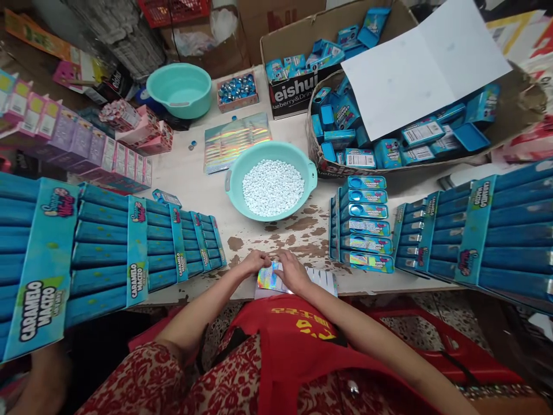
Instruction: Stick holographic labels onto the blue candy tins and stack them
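Both my hands meet at the table's near edge over a small shiny holographic sticker sheet. My left hand rests curled on its left side, fingers bent onto it. My right hand lies over its right side, fingers pressed down on the sheet. White sheets stick out under my right hand. Just beyond stands a teal basin full of small white candies.
Stacked blue display boxes line the left, more on the right, with a stack of small blue packs between. A cardboard box of blue packs, an empty teal bowl and a holographic sheet stack sit farther back.
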`<action>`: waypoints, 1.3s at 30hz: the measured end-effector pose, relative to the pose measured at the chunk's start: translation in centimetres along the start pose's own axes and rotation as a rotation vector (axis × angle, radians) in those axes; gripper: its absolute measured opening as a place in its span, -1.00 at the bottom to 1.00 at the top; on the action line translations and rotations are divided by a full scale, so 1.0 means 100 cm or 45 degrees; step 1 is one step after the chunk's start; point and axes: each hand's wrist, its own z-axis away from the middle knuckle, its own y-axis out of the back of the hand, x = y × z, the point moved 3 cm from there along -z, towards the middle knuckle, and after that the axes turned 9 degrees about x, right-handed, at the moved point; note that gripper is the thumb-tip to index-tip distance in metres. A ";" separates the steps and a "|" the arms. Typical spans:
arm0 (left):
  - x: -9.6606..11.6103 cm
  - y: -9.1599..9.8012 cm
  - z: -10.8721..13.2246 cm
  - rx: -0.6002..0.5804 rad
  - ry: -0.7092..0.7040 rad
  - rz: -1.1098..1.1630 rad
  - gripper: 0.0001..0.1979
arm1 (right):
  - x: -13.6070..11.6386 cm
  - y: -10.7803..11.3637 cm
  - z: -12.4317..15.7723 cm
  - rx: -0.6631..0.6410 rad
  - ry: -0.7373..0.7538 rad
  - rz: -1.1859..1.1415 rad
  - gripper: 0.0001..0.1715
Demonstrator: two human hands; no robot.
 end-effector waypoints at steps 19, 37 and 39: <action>-0.002 -0.003 -0.003 0.046 0.163 0.158 -0.97 | 0.003 -0.005 0.004 -0.127 0.150 -0.007 -0.82; -0.004 -0.003 -0.006 -0.024 0.160 0.182 -0.93 | 0.021 -0.015 -0.027 -0.011 -0.090 -0.114 -0.90; -0.003 -0.003 -0.006 -0.028 0.168 0.183 -0.93 | 0.023 -0.014 -0.027 -0.001 -0.114 -0.108 -0.81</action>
